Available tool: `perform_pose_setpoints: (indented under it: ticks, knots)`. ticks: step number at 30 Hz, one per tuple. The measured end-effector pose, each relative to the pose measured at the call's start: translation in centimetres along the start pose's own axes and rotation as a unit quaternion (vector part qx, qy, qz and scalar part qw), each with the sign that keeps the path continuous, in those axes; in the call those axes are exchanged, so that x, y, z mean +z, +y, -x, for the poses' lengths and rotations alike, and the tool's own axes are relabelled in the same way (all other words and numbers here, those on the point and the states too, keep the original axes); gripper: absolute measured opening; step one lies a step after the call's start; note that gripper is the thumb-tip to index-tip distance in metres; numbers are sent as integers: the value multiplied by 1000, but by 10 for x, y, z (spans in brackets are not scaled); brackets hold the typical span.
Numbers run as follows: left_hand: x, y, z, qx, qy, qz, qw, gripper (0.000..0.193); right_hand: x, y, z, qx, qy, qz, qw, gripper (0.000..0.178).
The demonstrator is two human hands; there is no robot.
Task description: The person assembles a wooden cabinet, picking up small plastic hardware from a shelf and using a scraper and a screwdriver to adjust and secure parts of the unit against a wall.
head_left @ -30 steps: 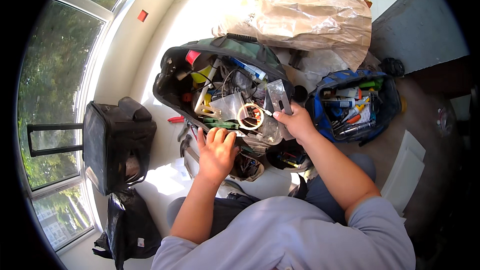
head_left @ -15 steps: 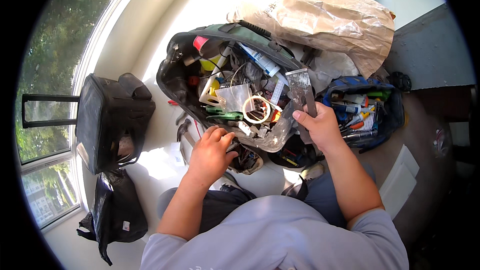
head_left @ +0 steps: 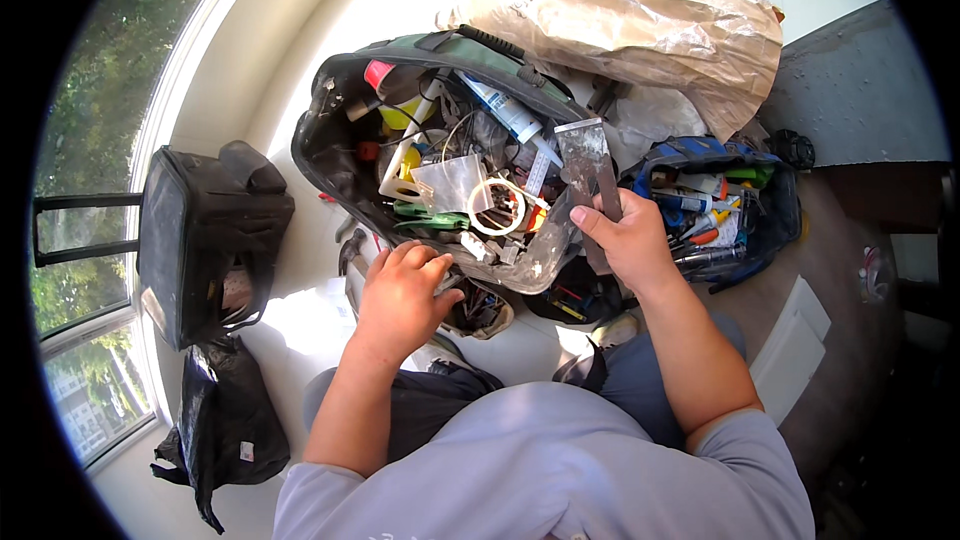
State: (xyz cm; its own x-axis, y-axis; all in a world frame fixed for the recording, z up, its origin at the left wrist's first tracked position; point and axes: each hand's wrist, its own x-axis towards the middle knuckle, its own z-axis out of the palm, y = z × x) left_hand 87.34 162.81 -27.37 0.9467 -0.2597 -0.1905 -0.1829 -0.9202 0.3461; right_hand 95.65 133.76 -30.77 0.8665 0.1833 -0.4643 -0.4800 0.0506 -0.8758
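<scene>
My right hand (head_left: 632,240) is closed around a flat, grey metal tool like a wide scraper (head_left: 584,152), spattered with pale residue and with a dark bar along one side. It is held upright over the right end of a large open tool bag (head_left: 330,155). My left hand (head_left: 400,302) rests at the bag's near rim, fingers lying loosely and thumb apart, holding nothing that I can see. Inside the bag are a ring of cream-coloured tube or tape (head_left: 497,207), a sealant tube (head_left: 500,105), a clear plastic packet (head_left: 452,185), green-handled pliers (head_left: 430,218) and mixed small parts.
A blue tool bag (head_left: 770,230) packed with tubes and hand tools stands at the right. Crumpled brown paper (head_left: 660,30) lies behind. A black wheeled case (head_left: 205,240) and black plastic bag (head_left: 230,420) are at left by the window. A hammer (head_left: 350,250) and white panels (head_left: 792,348) lie nearby.
The whole view has shifted slightly, with the bags appearing a little further left. Both hands keep nearly the same place over the large bag, and the right hand still holds the metal tool.
</scene>
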Motion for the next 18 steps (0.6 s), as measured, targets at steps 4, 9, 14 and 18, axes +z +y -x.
perform_pose_setpoints:
  ticks: [4, 9, 14, 18]
  knots:
    - [3, 0, -3, -1, 7, -32, 999, 42, -4, -4, 1, 23, -5, -6, 1000, 16]
    - [10, -3, -7, 9, 13, -44, 999, 32, -6, -2, 2, 22, -4, 30, 999, 17]
    - [16, -11, -20, 29, 7, -7, 1000, 18, -9, 2, -1, -2, -3, 90, 996, 17]
    - [21, -5, -32, 24, 58, -20, 998, 15, -14, -6, -1, 14, 7, 64, 998, 17]
